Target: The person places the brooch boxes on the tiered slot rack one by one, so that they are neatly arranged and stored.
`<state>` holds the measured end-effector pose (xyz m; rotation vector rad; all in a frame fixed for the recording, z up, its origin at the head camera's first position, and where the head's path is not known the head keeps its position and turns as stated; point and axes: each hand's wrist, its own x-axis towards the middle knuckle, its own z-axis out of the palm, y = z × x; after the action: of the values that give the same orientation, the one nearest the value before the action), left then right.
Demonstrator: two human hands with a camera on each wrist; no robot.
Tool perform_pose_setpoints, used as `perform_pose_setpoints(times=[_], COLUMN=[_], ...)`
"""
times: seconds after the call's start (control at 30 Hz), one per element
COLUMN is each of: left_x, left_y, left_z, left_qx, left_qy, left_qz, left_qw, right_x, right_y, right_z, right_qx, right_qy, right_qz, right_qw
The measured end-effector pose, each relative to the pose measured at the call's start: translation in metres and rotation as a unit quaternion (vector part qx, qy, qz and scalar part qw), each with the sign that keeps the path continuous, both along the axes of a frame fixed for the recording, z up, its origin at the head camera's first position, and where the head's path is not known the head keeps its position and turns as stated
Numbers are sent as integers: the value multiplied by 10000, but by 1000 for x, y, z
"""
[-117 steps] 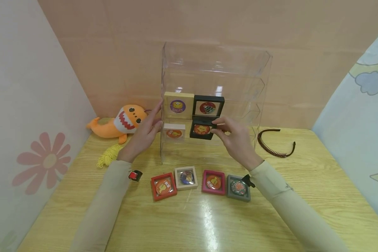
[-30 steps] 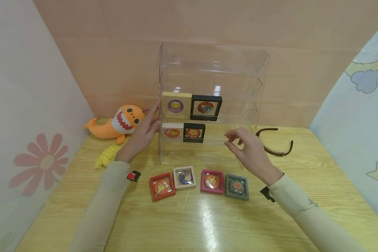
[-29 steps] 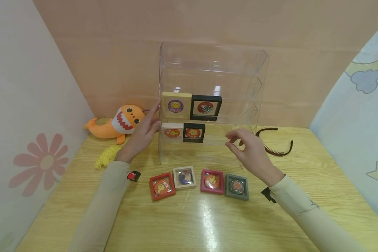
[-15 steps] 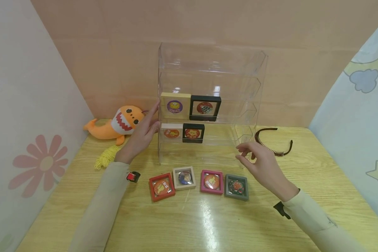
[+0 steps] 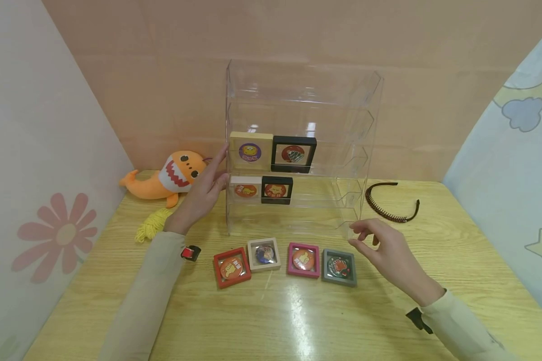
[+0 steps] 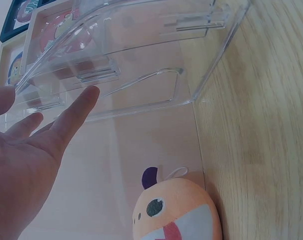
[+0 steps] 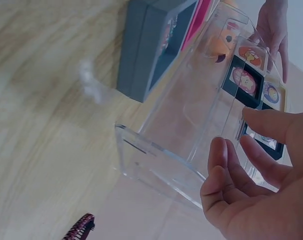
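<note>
My left hand (image 5: 202, 193) rests with extended fingers against the left side of a clear acrylic display rack (image 5: 343, 125). Bent but apart, the thumb and fingers of my right hand (image 5: 386, 253) hold nothing, near the rack's lower right corner. On one tier stand a yellow framed badge (image 5: 251, 151) and a large black framed badge (image 5: 293, 154). Below them sit a white framed badge (image 5: 246, 189) and a smaller black one. Closest to my right hand lies the grey framed badge (image 5: 339, 267), beside the magenta framed badge (image 5: 303, 260).
A red framed badge (image 5: 232, 267) and a cream framed badge (image 5: 264, 254) lie on the table before the rack. To the left are an orange plush shark (image 5: 162, 178) and yellow yarn (image 5: 152, 225). A dark toothed headband (image 5: 384, 213) lies to the right.
The small black framed badge, earlier pinched in my right hand, now stands on the lower tier beside the white one. My right hand has since moved down and right; the left stays.
</note>
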<state>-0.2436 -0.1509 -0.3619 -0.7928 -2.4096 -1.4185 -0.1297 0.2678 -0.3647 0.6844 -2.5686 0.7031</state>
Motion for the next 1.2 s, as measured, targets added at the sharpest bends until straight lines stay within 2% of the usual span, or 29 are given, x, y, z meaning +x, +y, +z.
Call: perform_pose_setpoints(times=[0.13, 0.3, 0.4, 0.67, 0.9, 1.07, 1.2], left_x=[0, 15, 23, 23, 24, 23, 23], left_y=[0, 5, 8, 8, 9, 9, 9], left_z=[-1, 17, 26, 26, 27, 27, 27], left_qx=[38, 85, 109, 79, 80, 93, 87], left_qy=[-7, -117, -219, -210, -173, -108, -55], left_qz=[-22, -46, -64, -32, 10, -12, -29], left_qw=[10000, 9999, 9997, 9997, 9998, 9999, 9999], right_x=[7, 15, 19, 25, 24, 22, 21], right_y=[6, 13, 17, 25, 27, 28, 29], right_z=[-5, -10, -13, -18, -25, -29, -32], right_qx=[25, 31, 74, 246, 391, 477, 471], right_qy=[-143, -353, -639, -1890, -2281, -2656, -2785], right_qz=[-30, 10, 33, -23, 74, 241, 295], right_qw=[9999, 9994, 9979, 9817, 9728, 9626, 9588])
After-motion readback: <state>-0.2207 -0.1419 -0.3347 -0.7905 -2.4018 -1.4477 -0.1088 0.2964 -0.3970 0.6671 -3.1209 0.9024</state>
